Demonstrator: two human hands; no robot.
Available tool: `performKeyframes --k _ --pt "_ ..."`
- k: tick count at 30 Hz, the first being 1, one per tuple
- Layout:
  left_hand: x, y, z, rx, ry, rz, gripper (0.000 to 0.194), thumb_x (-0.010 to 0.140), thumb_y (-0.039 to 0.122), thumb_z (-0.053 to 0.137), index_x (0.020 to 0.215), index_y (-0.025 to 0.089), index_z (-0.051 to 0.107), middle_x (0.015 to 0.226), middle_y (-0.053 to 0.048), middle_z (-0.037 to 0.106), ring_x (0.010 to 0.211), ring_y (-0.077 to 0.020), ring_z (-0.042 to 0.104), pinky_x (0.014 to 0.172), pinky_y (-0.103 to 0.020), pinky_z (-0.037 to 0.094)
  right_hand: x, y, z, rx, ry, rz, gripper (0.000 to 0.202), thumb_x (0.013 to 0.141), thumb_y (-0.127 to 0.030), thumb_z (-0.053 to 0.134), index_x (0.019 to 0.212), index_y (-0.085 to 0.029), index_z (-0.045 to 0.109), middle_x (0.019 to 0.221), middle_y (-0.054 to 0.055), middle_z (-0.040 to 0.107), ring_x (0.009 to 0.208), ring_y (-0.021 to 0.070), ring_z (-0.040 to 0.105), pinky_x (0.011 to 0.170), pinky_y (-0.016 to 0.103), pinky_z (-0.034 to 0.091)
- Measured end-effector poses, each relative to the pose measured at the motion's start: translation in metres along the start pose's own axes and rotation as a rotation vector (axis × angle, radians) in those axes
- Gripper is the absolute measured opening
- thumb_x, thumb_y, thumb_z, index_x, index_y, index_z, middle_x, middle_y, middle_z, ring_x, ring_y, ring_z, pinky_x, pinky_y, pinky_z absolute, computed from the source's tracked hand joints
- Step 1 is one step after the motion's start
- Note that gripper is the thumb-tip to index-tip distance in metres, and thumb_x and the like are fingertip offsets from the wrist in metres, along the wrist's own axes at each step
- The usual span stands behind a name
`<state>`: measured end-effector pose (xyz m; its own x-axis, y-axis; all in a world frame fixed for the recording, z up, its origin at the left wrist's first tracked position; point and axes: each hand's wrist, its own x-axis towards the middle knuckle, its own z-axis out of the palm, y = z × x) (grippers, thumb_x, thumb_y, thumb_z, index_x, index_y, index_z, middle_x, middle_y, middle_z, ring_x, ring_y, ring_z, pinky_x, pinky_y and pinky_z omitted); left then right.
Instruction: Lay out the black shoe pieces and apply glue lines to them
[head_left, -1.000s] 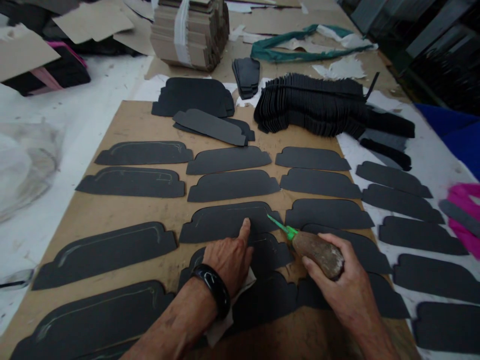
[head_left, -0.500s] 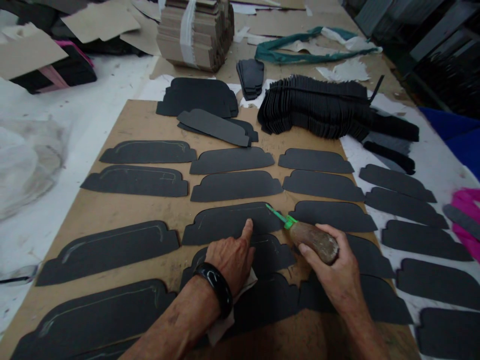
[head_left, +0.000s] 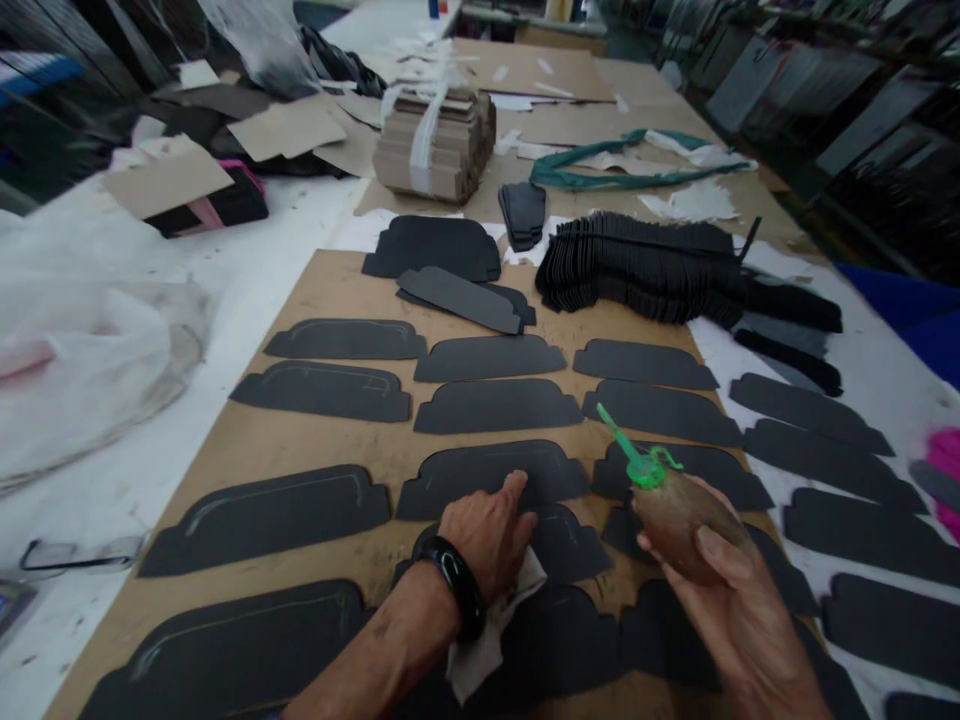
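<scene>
My right hand is wrapped round a worn brown glue bottle with a green nozzle, tilted up and to the left above the black pieces. With its index finger stretched out, my left hand touches a black cut piece that bears a faint line along its upper edge. The other fingers are curled, and a pale rag sticks out beneath them. A black bangle is on the left wrist. Left of it lies a black piece with a glossy glue line.
Rows of similar black pieces cover the brown board. Behind them stand a fanned black stack, a black pile and a tied cardboard bundle. Glasses and a plastic bag lie at the left.
My right hand has lifted the bottle away from the middle piece, to the right, and turned its nozzle upward. My left finger stays on that piece. The view has tilted up.
</scene>
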<state>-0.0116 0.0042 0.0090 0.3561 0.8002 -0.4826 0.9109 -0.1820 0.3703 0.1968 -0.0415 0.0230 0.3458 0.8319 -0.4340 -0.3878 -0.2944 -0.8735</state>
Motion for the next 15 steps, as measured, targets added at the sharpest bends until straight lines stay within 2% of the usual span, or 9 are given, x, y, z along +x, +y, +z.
performKeyframes --k 4,10,15 --pt "-0.014 -0.015 -0.010 -0.031 0.060 0.007 0.042 0.088 0.039 0.028 0.128 0.028 0.034 0.096 -0.007 0.067 0.085 -0.0243 0.064 0.070 -0.036 0.050 0.006 0.000 0.018 -0.139 -0.069 -0.022 0.041 0.068 -0.034 0.065 0.106 -0.028 0.051 0.105 0.002 0.054 0.087 0.0182 0.056 0.069 0.030 0.052" --pt "-0.019 -0.051 -0.030 0.097 0.065 -0.221 0.052 0.087 0.030 0.029 0.136 0.017 0.022 0.078 -0.010 0.068 0.072 -0.0269 0.065 0.060 -0.038 0.050 0.032 0.017 0.058 -0.710 -0.194 -0.232 0.051 0.062 -0.039 0.068 0.107 -0.022 0.050 0.101 0.006 0.059 0.087 0.0207 0.058 0.074 0.030 0.048" --pt "-0.010 -0.067 -0.027 0.109 0.062 -0.246 0.055 0.085 0.028 0.032 0.137 0.013 0.021 0.076 -0.012 0.068 0.072 -0.0263 0.065 0.060 -0.037 0.050 0.048 0.029 0.090 -0.943 -0.289 -0.372 0.044 0.066 -0.040 0.062 0.105 -0.023 0.049 0.106 0.005 0.057 0.093 0.0203 0.056 0.080 0.033 0.046"
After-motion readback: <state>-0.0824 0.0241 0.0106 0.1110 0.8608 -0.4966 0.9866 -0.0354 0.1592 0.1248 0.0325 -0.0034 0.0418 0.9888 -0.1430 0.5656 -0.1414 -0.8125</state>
